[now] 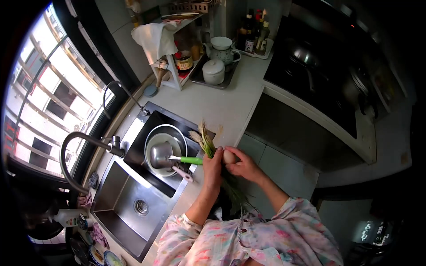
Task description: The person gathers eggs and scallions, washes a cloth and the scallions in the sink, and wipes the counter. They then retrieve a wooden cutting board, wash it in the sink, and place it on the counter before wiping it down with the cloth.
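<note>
My left hand (213, 167) is closed around a bunch of scallions (205, 142), root ends up and thin green leaves hanging below. From the same hand a green handle (191, 160) with a pale tip sticks out to the left, over the sink edge; its working end is hard to make out. My right hand (245, 167) is closed on a smooth, round, pale brown thing (229, 157), egg-like in shape and partly hidden by the fingers. Both hands are close together in front of the counter edge.
A double sink (128, 208) lies at left, with a curved faucet (73, 137). In its far basin, a white bowl (147, 142) holds a metal ladle (160, 155). A lidded white jar (213, 72) stands on a tray behind. A black stove (306, 80) is at right.
</note>
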{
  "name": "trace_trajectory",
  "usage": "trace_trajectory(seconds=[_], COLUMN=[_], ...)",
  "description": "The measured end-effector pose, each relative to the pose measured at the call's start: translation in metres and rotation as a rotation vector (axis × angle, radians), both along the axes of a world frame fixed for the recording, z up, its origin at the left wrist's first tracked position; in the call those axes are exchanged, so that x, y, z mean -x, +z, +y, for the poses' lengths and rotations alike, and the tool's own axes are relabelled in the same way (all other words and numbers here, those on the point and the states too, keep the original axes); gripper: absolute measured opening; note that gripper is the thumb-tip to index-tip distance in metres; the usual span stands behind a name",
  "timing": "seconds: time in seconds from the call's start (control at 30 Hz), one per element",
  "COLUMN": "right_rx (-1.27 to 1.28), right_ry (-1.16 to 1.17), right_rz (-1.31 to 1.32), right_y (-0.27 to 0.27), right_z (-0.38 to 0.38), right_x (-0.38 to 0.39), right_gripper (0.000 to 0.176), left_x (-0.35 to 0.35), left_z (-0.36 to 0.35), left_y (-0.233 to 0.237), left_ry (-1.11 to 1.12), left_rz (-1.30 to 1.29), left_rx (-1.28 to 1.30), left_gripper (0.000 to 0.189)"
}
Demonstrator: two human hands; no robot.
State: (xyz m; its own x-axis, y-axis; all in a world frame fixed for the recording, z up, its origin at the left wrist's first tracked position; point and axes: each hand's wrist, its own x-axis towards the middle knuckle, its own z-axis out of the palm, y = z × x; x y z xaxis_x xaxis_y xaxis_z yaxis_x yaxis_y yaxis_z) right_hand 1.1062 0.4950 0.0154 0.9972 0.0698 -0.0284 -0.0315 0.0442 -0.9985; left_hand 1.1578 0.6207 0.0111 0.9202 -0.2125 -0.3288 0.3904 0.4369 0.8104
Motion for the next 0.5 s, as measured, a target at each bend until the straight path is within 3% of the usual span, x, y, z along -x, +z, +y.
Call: trace_trajectory(seconds=[0.23,0.47,0.5], right_rx=[0.323,-0.192,-0.165], right_ry=[-0.081,0.155,0.131], right_rz=[-0.170,0.215,0.116], right_y=[-0.009,-0.022,-0.026], right_z=[-0.067,-0.133,-0.145], right_x=[-0.110,-0.228,-0.246], right_gripper=[0.053,0.055,0.056], left_x=[-0.101,-0.198,-0.210], left_z=[-0.066,-0.122,-0.132], left_y=[-0.003,-0.010,-0.010], left_ry=[0.030,0.136,0.142], left_rz=[0.006,0.014,0.058], left_rx=[0.008,0.056,0.065], left_gripper=[0.015,0.023,0.023])
